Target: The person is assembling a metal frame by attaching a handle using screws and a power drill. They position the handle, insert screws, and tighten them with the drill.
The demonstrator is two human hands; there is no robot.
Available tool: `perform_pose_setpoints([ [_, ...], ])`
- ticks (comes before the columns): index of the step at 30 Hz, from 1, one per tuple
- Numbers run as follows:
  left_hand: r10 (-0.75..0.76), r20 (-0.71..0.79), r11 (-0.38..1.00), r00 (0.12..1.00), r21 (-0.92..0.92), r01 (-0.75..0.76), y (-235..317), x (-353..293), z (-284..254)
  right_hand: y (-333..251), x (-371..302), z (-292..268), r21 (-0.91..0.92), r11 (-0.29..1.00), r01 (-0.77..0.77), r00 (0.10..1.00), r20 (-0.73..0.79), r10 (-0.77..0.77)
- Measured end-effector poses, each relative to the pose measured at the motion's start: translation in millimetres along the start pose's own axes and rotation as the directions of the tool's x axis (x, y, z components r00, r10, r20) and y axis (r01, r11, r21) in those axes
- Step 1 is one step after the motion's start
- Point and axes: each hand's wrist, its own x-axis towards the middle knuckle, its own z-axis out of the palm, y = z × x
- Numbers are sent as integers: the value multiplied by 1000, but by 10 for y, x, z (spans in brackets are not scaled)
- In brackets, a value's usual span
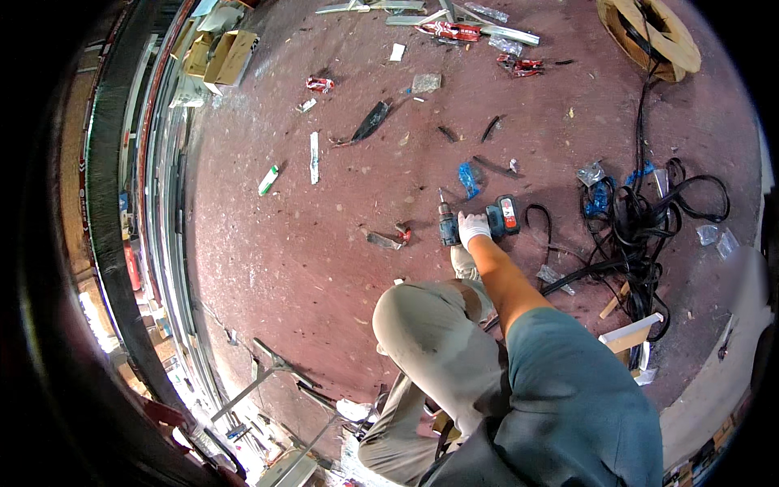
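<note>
A cordless drill (448, 230) in blue and black lies on its side on the reddish floor, its thin bit pointing away from me. My right hand (473, 229), in a white glove, is closed round its handle, between the drill body and the battery (507, 214) with a red and white label. My left hand does not show. Left of the drill is a red-handled tool with a flat grey blade (388, 239). A crumpled blue plastic wrapper (469, 180) lies just beyond the drill.
A tangle of black cable (637, 231) covers the floor at right, leading up to a wooden spool (682, 45). Long metal profiles (166, 203) line the left side. A green and white tube (268, 180), cardboard boxes (230, 58) and metal strips (511, 34) lie farther off.
</note>
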Motion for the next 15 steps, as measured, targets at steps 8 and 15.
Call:
perform_pose_setpoints([
  [8,52,260,823,964,536,-189,-71,88,-39,475,-408,-501,101,983,151,989,-11,-150],
  [15,264,497,400,827,724,-563,47,-57,-19,778,-1841,-1129,317,885,340,931,-245,-270],
])
